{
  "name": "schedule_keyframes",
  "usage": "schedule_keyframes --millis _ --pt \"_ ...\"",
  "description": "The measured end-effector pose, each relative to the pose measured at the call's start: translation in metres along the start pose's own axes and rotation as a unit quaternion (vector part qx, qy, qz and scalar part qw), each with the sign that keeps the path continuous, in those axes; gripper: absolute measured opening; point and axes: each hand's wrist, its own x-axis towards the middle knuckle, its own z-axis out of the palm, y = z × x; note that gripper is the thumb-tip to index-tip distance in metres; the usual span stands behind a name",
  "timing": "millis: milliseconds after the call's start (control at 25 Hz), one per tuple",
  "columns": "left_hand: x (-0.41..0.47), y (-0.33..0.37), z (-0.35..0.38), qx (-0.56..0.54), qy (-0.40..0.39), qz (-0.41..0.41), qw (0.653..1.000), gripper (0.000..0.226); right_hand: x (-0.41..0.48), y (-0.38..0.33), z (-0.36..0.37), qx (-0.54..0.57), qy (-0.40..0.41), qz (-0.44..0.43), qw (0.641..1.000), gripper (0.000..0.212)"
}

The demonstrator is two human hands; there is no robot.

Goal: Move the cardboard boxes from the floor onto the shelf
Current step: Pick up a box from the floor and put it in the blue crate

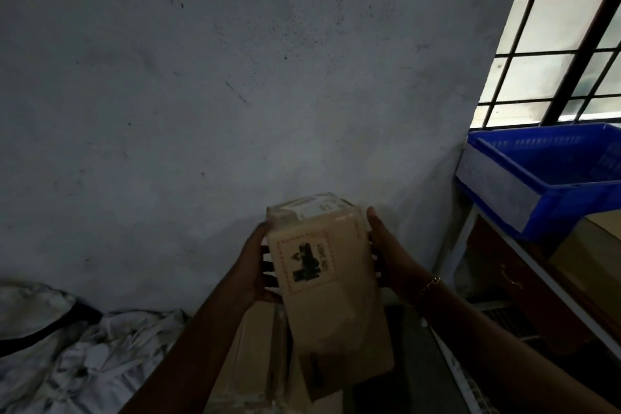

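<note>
A tall cardboard box [327,279] with a black printed mark and a white label on its top is held up in front of the wall. My left hand [257,269] grips its left side, fingers curled round the edge. On the box's right side, my right hand [386,255] holds it with the thumb up along the edge. Below it, more cardboard boxes [248,356] lie on the floor. The shelf [524,265] stands at the right, with a cardboard box [584,245] on it.
A blue plastic crate [551,171] sits on top of the shelf under a barred window [554,40]. Crumpled white cloth [87,356] lies on the floor at the lower left. A grey wall [218,94] fills the background.
</note>
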Motion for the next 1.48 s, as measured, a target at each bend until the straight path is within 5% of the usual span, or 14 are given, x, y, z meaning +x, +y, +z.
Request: schedule_keyframes --millis 80,200,360,560,760,960,1160,1320,1400,1480 --pt "0.006 -0.008 -0.006 0.011 -0.030 0.033 0.999 0.058 0.000 -0.009 -0.004 0.005 -0.005 -0.006 1.000 0.056" --pt "0.018 -0.022 -0.013 -0.015 -0.107 0.068 0.992 0.070 0.004 -0.016 -0.008 -0.025 -0.051 -0.009 0.998 0.044" --pt "0.025 -0.030 0.017 0.061 0.011 0.134 0.989 0.090 0.015 -0.001 0.017 -0.067 -0.032 -0.078 0.994 0.031" --pt "0.021 -0.044 0.027 0.124 0.062 0.182 0.974 0.066 0.020 0.027 0.021 -0.039 0.016 -0.104 0.994 0.041" --pt "0.022 -0.046 0.026 0.145 0.071 0.196 0.967 0.083 0.015 0.031 0.017 -0.021 0.021 -0.116 0.993 0.038" --pt "0.017 -0.024 0.022 0.082 0.076 0.143 0.983 0.092 0.012 0.015 0.014 -0.042 0.047 -0.117 0.991 0.058" --pt "0.022 -0.032 0.020 0.150 0.054 0.208 0.965 0.092 0.018 0.011 0.020 -0.135 0.053 -0.126 0.981 0.054" --pt "0.018 -0.039 0.018 0.172 0.060 0.241 0.953 0.092 0.015 0.020 0.026 -0.091 0.052 -0.152 0.983 0.052" --pt "0.011 -0.032 0.010 0.106 0.049 0.197 0.973 0.089 0.010 0.021 0.019 -0.038 0.038 -0.150 0.987 0.044" --pt "0.006 -0.013 -0.002 -0.019 0.021 0.053 0.998 0.093 0.007 0.016 0.012 0.031 0.033 -0.106 0.993 0.055"
